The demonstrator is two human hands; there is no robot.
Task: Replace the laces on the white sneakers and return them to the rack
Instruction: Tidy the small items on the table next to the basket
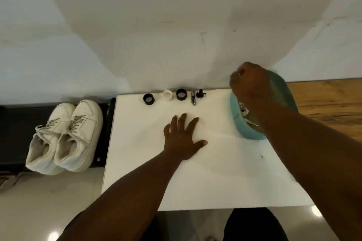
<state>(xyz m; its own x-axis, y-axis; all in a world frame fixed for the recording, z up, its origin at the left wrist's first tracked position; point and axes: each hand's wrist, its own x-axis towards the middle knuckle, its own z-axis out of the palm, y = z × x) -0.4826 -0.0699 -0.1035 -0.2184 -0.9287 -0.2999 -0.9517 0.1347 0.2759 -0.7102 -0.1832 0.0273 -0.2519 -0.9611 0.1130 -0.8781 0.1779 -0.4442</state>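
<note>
Head view, looking down on a white bench (215,172) pushed against the wall, probably kept bare in the middle as a working surface for the lacing. To its left, a low black rack (15,123), carrying the white sneakers (64,135) side by side, toes to the wall, greyish laces threaded and loosely tied; not yet brought over, so likely at the very start of the job. At the bench's right edge, a teal bowl (242,125) with something pale and lace-like (243,111) inside, possibly the fresh laces kept together within reach.

Left grip (184,139) pressed flat on the bench, fingers spread and holding nothing, seemingly for bracing during the reach. Right grip (250,86) over the far rim of the bowl, fingers curled and blurred; impossible to tell whether closed on the rim, on a lace, or on nothing.

Along the far edge, lined up out of the way: two black rings (148,99), a small white cup (167,96), a metal tool (193,99), a small dark piece (200,93).
</note>
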